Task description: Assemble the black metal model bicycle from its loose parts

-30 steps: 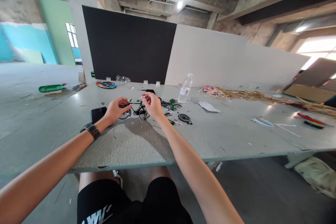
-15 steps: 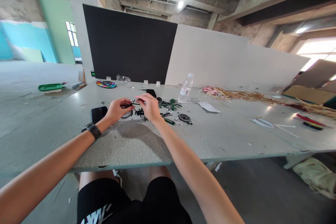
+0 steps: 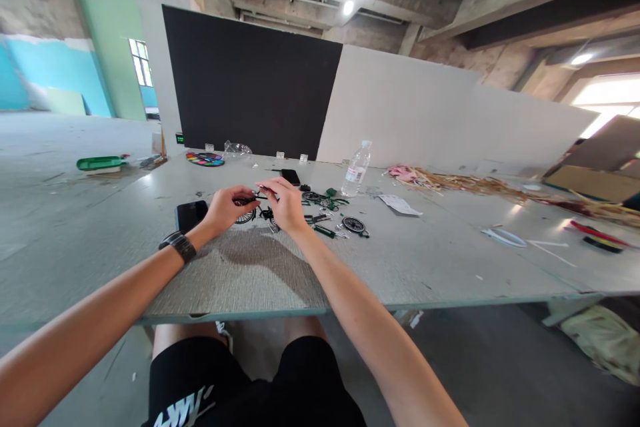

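Note:
A small black model bicycle (image 3: 246, 216) is between my hands, low over the grey table, with a spoked wheel and part of its frame showing. My left hand (image 3: 226, 207), with a dark watch on its wrist, pinches the bicycle above that wheel. Thumb and fingers of my right hand (image 3: 287, 203) are pressed together over the top of the frame; a tiny shiny bit shows at their tips, too small to name. Just right of my right hand lie a loose spoked wheel (image 3: 353, 225), a dark green tube-like part (image 3: 325, 231) and several small green and black parts.
Left of my left wrist lies a black phone (image 3: 192, 215); another dark phone-like slab (image 3: 290, 177) lies behind my hands. A plastic bottle (image 3: 357, 169) stands beyond the parts, near a paper sheet (image 3: 400, 205). A paint palette (image 3: 205, 159) is at the back left.
The whole view has shifted slightly. Both hands stay at the bicycle, with only small finger movement at the top of its frame.

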`<state>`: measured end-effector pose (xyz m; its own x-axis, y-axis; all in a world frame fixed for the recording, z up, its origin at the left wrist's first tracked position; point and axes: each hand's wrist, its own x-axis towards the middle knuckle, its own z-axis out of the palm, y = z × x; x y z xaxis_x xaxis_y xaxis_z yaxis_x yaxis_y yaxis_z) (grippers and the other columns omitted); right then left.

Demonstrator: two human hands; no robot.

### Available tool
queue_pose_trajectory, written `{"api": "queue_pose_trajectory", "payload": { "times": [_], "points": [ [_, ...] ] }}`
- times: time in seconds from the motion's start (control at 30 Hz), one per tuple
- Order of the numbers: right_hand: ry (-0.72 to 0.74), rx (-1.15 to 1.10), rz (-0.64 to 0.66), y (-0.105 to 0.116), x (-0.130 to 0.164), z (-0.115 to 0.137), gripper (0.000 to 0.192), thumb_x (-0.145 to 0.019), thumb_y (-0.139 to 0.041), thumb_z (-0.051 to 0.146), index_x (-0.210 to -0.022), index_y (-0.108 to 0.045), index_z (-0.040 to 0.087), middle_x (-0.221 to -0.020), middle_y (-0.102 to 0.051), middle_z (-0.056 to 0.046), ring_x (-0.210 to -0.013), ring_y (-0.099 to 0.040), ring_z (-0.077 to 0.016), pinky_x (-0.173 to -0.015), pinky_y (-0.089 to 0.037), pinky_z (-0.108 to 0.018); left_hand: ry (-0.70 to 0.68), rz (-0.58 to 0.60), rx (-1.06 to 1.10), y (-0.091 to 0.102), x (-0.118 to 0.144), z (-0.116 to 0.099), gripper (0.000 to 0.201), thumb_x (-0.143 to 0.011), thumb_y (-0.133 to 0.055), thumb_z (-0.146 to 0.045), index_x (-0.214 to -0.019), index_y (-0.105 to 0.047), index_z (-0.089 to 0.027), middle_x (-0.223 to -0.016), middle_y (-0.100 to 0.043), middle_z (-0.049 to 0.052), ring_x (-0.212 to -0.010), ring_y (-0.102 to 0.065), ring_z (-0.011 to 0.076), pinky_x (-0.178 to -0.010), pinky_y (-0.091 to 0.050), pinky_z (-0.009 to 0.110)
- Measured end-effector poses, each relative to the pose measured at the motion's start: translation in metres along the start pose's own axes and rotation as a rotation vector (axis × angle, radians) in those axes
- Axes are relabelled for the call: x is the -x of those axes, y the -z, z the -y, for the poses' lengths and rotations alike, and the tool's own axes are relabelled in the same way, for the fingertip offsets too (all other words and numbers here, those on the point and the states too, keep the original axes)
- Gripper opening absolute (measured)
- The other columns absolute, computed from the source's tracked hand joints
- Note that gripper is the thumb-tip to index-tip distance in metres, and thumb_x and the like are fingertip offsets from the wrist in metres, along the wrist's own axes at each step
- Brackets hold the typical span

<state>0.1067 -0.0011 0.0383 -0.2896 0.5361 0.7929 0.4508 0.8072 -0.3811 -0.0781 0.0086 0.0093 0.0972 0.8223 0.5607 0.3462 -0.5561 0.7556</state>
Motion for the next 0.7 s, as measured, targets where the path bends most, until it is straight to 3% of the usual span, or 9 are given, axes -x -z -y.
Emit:
{"api": "queue_pose_trajectory", "payload": {
  "times": [0.37,0.6,0.7],
  "points": [
    [0.081,0.058,0.115,0.0031,0.0016,-0.0007,0.029,-0.099,-0.055,0.025,-0.125,-0.067,0.024,-0.113,-0.065,-0.008,-0.106,-0.063,-0.0201,-0.096,-0.051,-0.034,0.015,-0.021,0.009,-0.0001,0.0008,-0.0018,0.034,-0.072,-0.079,-0.046,-0.090,-0.072,-0.017,-0.089,-0.078,0.009,-0.086,-0.074,0.0256,-0.084,-0.059,0.039],
    [0.143,0.307,0.278,0.0033,0.0063,0.0022,0.075,-0.087,-0.064,0.022,-0.154,-0.032,0.023,-0.142,-0.052,-0.013,-0.131,-0.048,-0.0293,-0.111,-0.042,-0.047,0.134,-0.099,0.076,0.0002,-0.0023,0.0055,0.039,-0.064,-0.083,-0.045,-0.087,-0.072,-0.016,-0.092,-0.078,0.011,-0.089,-0.073,0.0281,-0.082,-0.057,0.039],
    [0.129,0.393,0.295,-0.0018,0.0084,0.0035,0.081,-0.088,-0.062,0.022,-0.157,-0.020,0.024,-0.149,-0.046,-0.013,-0.134,-0.045,-0.0318,-0.111,-0.039,-0.052,0.155,-0.124,0.057,0.0018,-0.0035,0.0057,0.038,-0.063,-0.083,-0.043,-0.086,-0.072,-0.016,-0.089,-0.078,0.010,-0.087,-0.073,0.0277,-0.080,-0.056,0.038]
  ]
}}
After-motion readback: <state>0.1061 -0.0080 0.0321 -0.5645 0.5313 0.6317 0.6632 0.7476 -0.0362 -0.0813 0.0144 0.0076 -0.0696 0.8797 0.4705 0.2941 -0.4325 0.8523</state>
